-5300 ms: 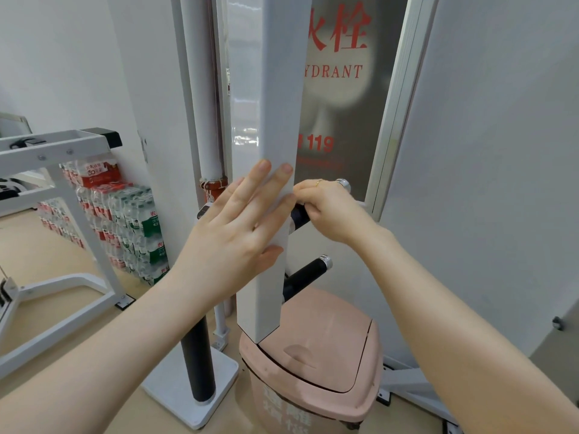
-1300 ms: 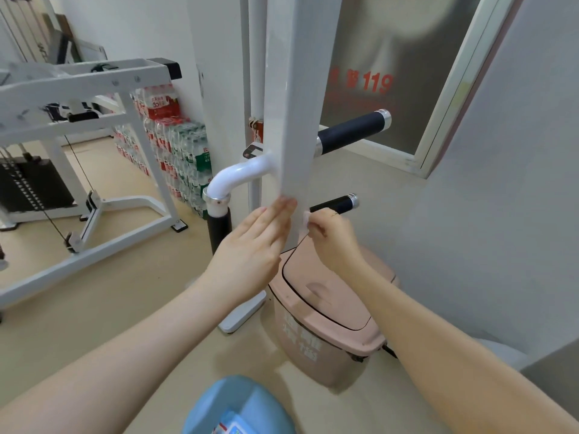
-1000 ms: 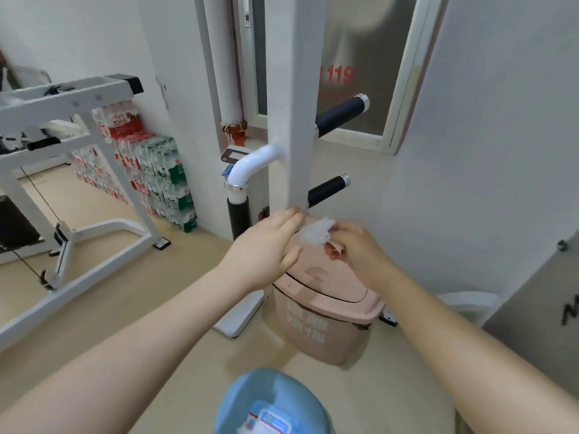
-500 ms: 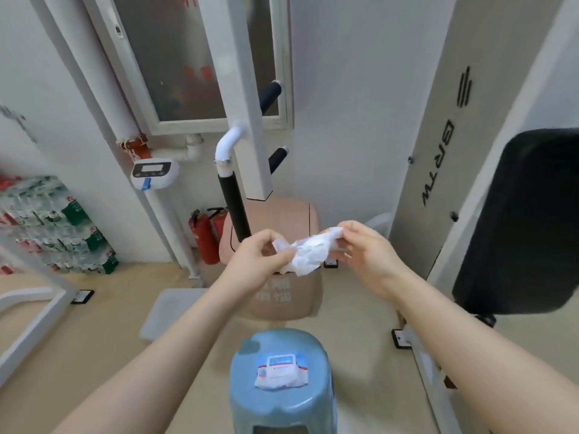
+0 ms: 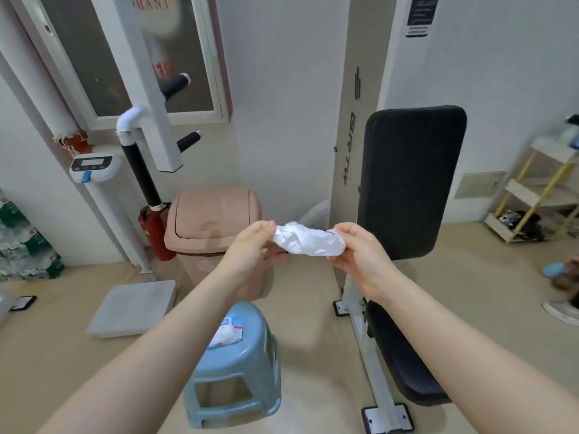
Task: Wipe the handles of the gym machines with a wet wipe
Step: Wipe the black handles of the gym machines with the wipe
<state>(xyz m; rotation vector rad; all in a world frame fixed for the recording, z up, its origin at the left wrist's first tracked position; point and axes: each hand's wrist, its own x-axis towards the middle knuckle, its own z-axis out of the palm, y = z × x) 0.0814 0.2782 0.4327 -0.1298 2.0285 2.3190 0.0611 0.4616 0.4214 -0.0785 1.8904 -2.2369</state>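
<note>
Pink bin [image 5: 213, 228] lid closed, hands pinching wipe [image 5: 308, 241]

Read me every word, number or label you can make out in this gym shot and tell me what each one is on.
"RANT" in red, start cut off: glass cabinet door, top.
"119" in red, blurred: same door, lower down.
Vertical dark lettering on the beige machine panel: too distorted to read for sure.
Dark label at the panel's top: too small.
Wipes pack on the blue stool, pink bin front, water bottle packs: print blurred.
</note>
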